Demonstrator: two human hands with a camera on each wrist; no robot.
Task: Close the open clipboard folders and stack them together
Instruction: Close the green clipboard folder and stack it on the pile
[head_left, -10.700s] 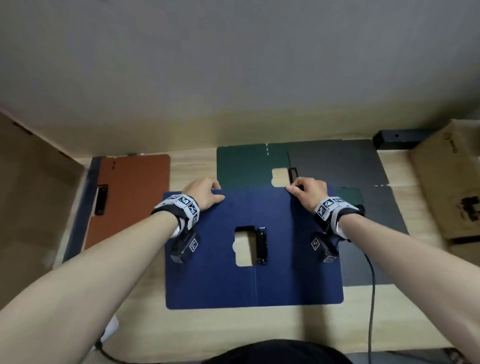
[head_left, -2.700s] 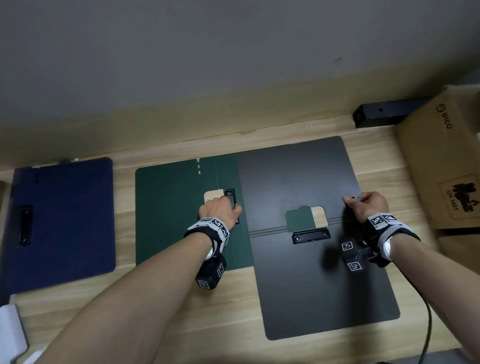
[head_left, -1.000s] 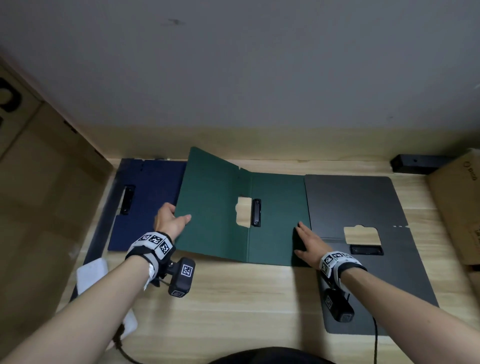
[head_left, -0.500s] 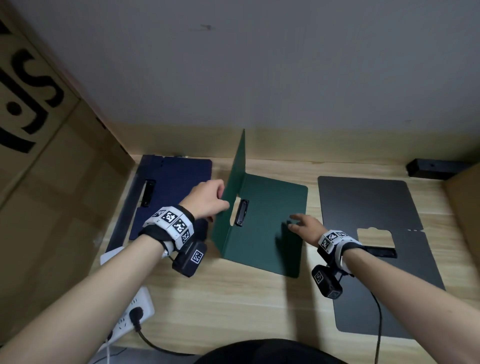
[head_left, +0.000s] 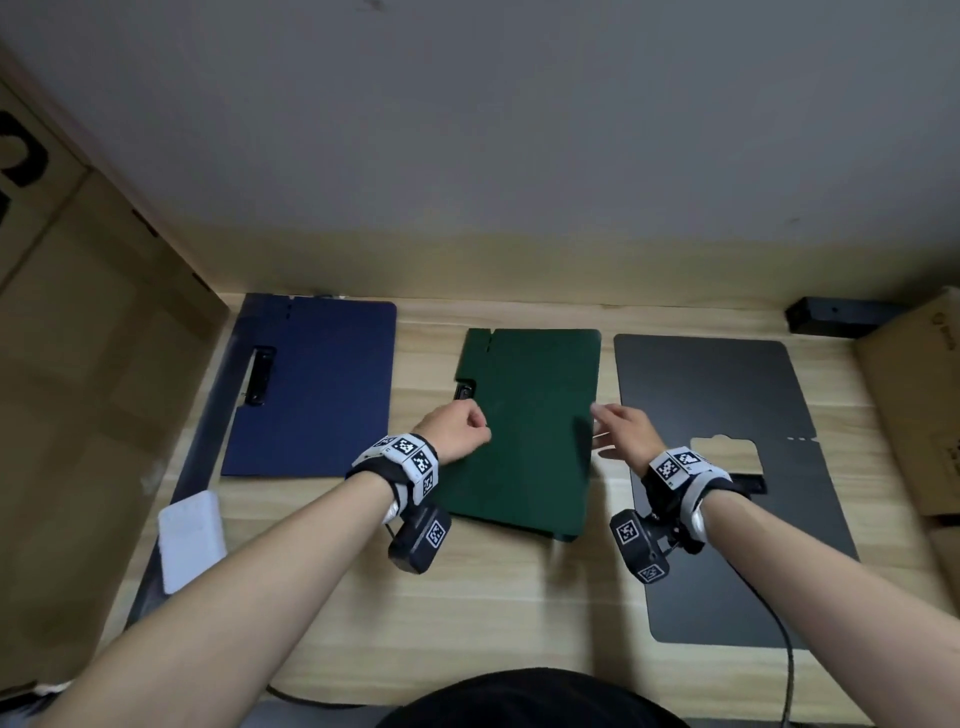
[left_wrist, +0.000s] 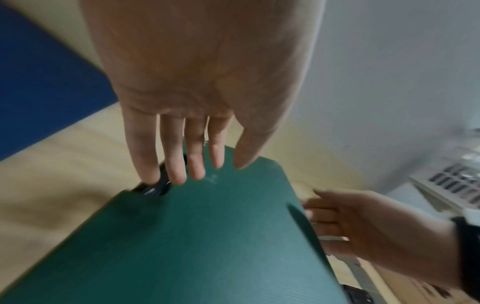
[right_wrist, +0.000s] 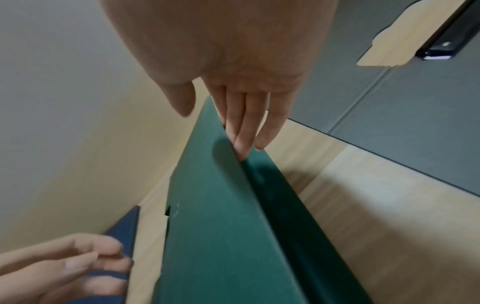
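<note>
The green folder (head_left: 524, 431) lies in the middle of the wooden desk (head_left: 467, 597) with its cover folded over. In the right wrist view a narrow gap still shows between the green folder's (right_wrist: 221, 226) cover and base at the free edge. My right hand (head_left: 602, 431) is at that edge; its straight fingers (right_wrist: 241, 139) touch the underside of the cover and the thumb floats above. My left hand (head_left: 467, 431) hovers relaxed by the black clip (head_left: 464, 391), holding nothing. The blue folder (head_left: 311, 384) lies closed at the left. The black folder (head_left: 727, 467) lies open at the right.
A large cardboard box (head_left: 78, 364) walls off the left side, and another box (head_left: 914, 415) stands at the right. A white power strip (head_left: 189, 540) lies at the front left. A black bar (head_left: 831, 317) sits at the back right by the wall.
The green cover has swung from upright down to the right onto its base. My left hand has let go of it, and my right hand has shifted to the folder's right edge.
</note>
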